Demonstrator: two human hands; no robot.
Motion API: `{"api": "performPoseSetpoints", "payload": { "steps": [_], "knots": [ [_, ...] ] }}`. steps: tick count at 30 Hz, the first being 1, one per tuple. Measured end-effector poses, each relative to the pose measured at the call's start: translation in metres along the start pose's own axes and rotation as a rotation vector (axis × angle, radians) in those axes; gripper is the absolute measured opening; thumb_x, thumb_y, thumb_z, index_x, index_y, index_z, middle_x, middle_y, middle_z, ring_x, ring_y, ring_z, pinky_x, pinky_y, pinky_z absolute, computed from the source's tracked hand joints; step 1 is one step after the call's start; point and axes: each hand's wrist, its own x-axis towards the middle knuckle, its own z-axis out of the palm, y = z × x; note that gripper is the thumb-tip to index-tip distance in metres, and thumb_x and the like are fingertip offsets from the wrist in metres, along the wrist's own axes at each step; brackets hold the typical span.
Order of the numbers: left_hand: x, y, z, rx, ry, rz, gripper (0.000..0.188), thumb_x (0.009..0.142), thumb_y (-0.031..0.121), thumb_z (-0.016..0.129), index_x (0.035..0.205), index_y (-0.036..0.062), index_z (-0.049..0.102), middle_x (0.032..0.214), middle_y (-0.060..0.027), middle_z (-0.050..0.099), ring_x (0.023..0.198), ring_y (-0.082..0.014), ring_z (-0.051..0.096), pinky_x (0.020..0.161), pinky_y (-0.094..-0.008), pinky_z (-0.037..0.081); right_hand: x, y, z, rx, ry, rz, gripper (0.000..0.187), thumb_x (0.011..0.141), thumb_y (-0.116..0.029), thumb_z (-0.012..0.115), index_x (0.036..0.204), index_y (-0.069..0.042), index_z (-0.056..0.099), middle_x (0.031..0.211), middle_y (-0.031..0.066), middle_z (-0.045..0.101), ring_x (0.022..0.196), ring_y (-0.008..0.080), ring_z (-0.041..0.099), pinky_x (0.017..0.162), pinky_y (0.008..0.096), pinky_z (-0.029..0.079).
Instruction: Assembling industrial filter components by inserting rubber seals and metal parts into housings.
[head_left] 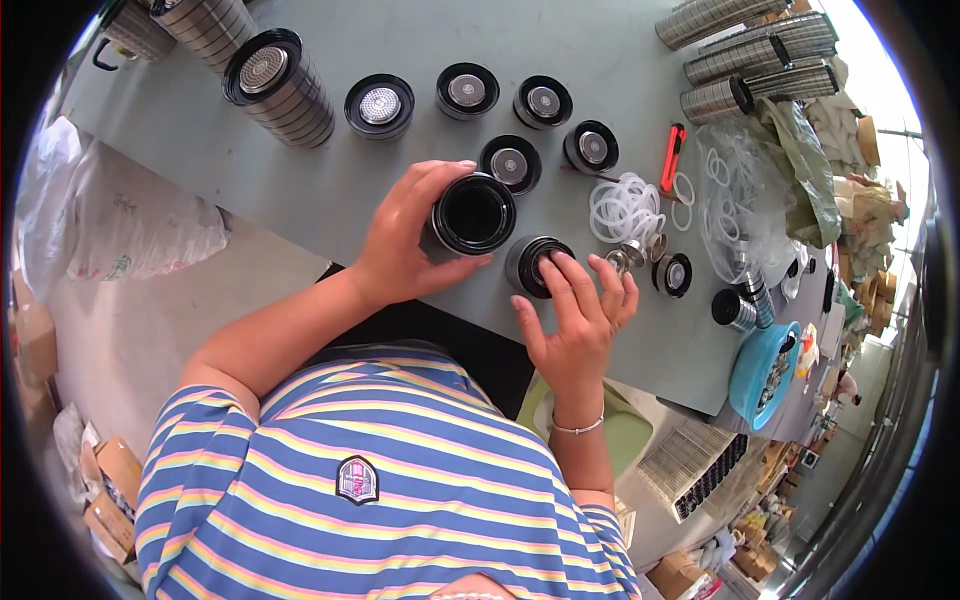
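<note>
My left hand is closed round a black, hollow, round lid-like part, its thumb at the near side and fingers at the far side. The hollow faces up and looks dark inside. Just to the right, a similar black round lid stands on the grey table. My right hand has its index and middle fingertips on top of this lid. Its fingers are stretched and apart, and the thumb lies near the lid's near edge. Beyond my hands stand several black lids with perforated metal discs in their centres.
Clear sealing rings lie in a pile beside a red cutter knife. Another lid and small metal rings are close by. Stacked metal parts stand at far left; more lie at far right. A blue basin sits at the right.
</note>
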Motion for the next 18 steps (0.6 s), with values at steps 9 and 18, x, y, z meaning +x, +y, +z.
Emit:
{"api": "performPoseSetpoints", "payload": {
  "steps": [9,18],
  "knots": [
    [0.003,0.006,0.0,0.036,-0.009,-0.002,0.09,0.073,0.017,0.096,0.148,0.0011,0.05,0.137,-0.0206,0.06,0.126,-0.0369,0.063,0.106,-0.0448,0.052,0.014,0.001,-0.008,-0.006,-0.126,-0.046,0.031,0.087,-0.029,0.083,0.109,-0.008,0.079,0.116,0.0038,0.072,0.138,0.0278,0.056,0.126,0.059,0.021],
    [0.0,0.008,0.003,0.018,0.014,-0.006,0.086,0.073,0.017,0.093,0.147,0.0034,0.052,0.135,-0.019,0.063,0.123,-0.0405,0.063,0.104,-0.0469,0.053,-0.036,0.026,0.033,1.127,0.462,0.382,0.031,0.1,-0.012,0.076,0.126,-0.003,0.064,0.125,0.0146,0.07,0.121,0.0247,0.065,0.103,0.0411,0.053]
  ]
}}
